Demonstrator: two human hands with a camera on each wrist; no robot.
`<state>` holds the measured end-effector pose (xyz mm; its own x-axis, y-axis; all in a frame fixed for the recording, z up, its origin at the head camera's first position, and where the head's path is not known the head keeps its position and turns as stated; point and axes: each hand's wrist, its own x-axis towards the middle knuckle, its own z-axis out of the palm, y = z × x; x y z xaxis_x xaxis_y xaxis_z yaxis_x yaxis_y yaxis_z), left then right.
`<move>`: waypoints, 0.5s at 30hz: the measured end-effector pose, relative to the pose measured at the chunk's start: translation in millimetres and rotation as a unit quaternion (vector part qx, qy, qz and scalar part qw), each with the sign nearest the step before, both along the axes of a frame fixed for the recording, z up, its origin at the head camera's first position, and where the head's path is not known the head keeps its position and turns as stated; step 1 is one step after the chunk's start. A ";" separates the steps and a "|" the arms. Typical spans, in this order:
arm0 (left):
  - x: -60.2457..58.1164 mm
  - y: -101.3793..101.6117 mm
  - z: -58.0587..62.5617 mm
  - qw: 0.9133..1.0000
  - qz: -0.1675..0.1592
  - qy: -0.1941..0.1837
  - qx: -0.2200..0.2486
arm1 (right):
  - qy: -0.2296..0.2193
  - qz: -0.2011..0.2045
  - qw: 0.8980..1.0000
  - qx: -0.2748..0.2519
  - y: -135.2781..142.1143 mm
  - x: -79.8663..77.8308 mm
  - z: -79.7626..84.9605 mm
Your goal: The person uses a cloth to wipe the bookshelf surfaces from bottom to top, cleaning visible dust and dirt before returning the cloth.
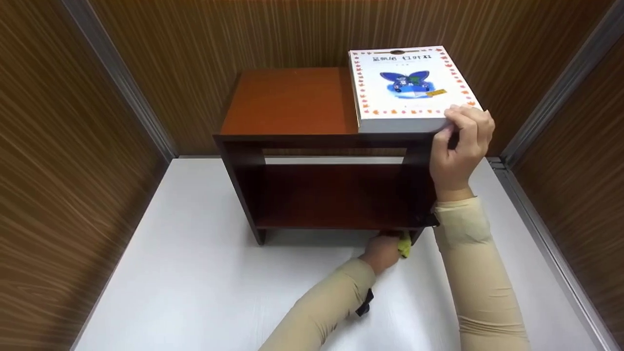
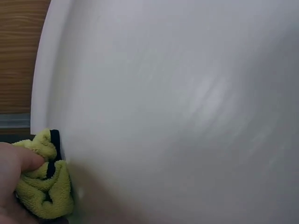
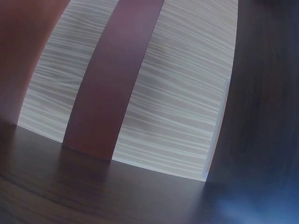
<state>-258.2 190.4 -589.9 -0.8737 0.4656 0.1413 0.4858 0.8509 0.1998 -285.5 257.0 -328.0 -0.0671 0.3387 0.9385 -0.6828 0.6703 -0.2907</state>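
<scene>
A dark brown wooden shelf unit (image 1: 297, 141) stands on the white surface. Low at its front right, my left hand (image 1: 382, 253) holds a bunched yellow-green cloth (image 1: 404, 245) just below the bottom board, by the right leg. The left wrist view shows the thumb pressed on the cloth (image 2: 53, 191), which has a dark edging. A thick white book (image 1: 414, 83) with a butterfly picture lies on the shelf's top right. My right hand (image 1: 463, 141) grips the book's front right corner, fingertips over the cover edge and thumb lower; part of the grip is hidden.
Brown wood-grain panels (image 1: 292, 34) close in the back and both sides, with metal strips (image 1: 122, 83) at the corners. The white tabletop (image 1: 185, 273) extends in front of the shelf. In the right wrist view, a reddish-brown board (image 3: 110, 88) crosses pale striped gaps.
</scene>
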 end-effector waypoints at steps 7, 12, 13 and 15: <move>20.4 3.6 -6.7 0.999 -0.010 0.032 -0.027 | -0.003 -0.002 1.000 -0.005 1.6 6.5 3.2; 24.7 7.1 -4.7 0.999 0.002 -0.005 -0.045 | -0.005 -0.002 1.000 -0.002 3.0 7.0 1.0; 24.6 7.2 -3.7 0.999 0.003 -0.009 -0.048 | -0.006 -0.002 1.000 0.000 3.4 6.8 0.2; 23.4 7.4 -1.9 0.998 0.003 -0.018 -0.053 | -0.007 -0.002 1.000 0.002 4.2 6.3 -1.2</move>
